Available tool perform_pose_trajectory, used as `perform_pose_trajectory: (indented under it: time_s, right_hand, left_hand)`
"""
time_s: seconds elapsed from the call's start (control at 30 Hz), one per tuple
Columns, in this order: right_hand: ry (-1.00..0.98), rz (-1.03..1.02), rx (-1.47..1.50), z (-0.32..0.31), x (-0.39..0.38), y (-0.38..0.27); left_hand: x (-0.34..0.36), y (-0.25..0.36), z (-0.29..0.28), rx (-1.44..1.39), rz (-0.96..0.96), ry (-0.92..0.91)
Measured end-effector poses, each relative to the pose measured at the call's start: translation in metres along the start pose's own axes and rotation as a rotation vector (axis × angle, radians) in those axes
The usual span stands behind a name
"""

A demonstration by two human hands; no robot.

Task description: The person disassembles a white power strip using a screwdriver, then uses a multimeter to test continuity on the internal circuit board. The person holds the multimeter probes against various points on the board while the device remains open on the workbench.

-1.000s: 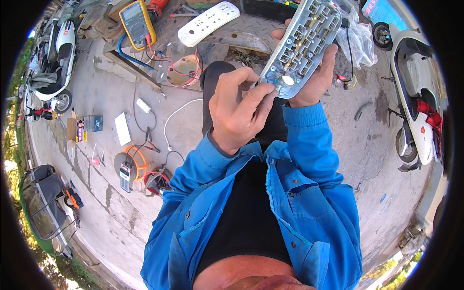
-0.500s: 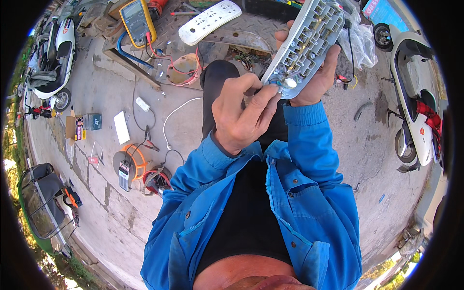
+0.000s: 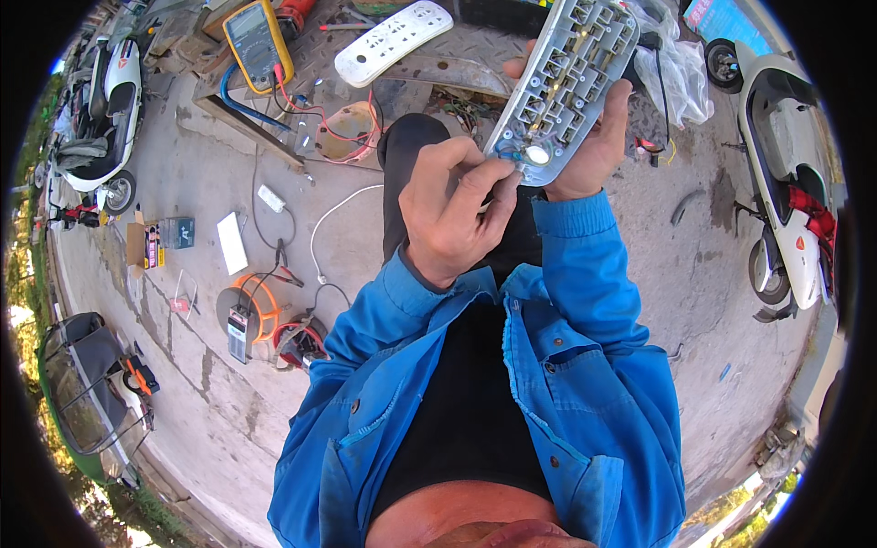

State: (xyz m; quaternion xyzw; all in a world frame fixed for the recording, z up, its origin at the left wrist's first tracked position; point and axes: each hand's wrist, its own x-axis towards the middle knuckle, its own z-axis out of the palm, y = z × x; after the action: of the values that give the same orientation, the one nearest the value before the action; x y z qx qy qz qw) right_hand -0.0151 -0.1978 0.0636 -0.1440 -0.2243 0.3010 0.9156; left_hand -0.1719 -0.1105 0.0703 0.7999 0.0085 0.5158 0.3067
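The right hand (image 3: 594, 153), fingers around the grey socket housing (image 3: 568, 102), has shifted slightly left with the left hand (image 3: 449, 212); the latter's fingers pinch together, seemingly on blue wires (image 3: 506, 153); a white disc (image 3: 538, 156) sits just right of them; wire handling apparently continues.

Two hands (image 3: 454, 217) (image 3: 589, 157), one opened casing (image 3: 568, 96), one yellow multimeter (image 3: 259, 46)

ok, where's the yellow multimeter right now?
Head view, upper left: the yellow multimeter sits just left of the white power strip, up and to the left of the person's left hand.
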Motion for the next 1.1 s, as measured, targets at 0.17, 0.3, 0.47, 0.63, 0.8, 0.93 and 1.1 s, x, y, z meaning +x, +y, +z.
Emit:
perform_pose_trajectory:
  time_s: [0.17,0.3,0.47,0.63,0.8,0.93,1.1]
  right_hand:
    - [-0.082,0.029,0.012,0.002,0.003,0.000]
    - [0.065,0.012,-0.230,0.007,0.003,0.001]
    - [0.016,-0.011,-0.171,0.004,0.004,0.001]
    - [-0.076,0.029,0.005,-0.004,0.004,-0.001]
    - [-0.068,0.016,0.003,-0.003,0.004,-0.001]
    - [0.015,0.030,-0.118,0.003,0.004,-0.001]
    - [0.101,0.039,-0.176,0.006,0.005,0.000]
  left_hand:
    - [-0.001,-0.001,0.000,-0.009,-0.054,0.023]
    - [0.000,-0.001,0.001,-0.005,-0.064,0.037]
    - [0.001,0.000,0.001,0.007,-0.067,0.039]
    - [0.000,0.001,0.004,-0.025,-0.035,0.041]
    - [0.000,0.001,0.004,-0.037,-0.034,0.025]
    - [0.002,0.000,0.004,-0.024,-0.068,0.012]
    - [0.002,-0.001,0.003,-0.096,-0.191,-0.006]
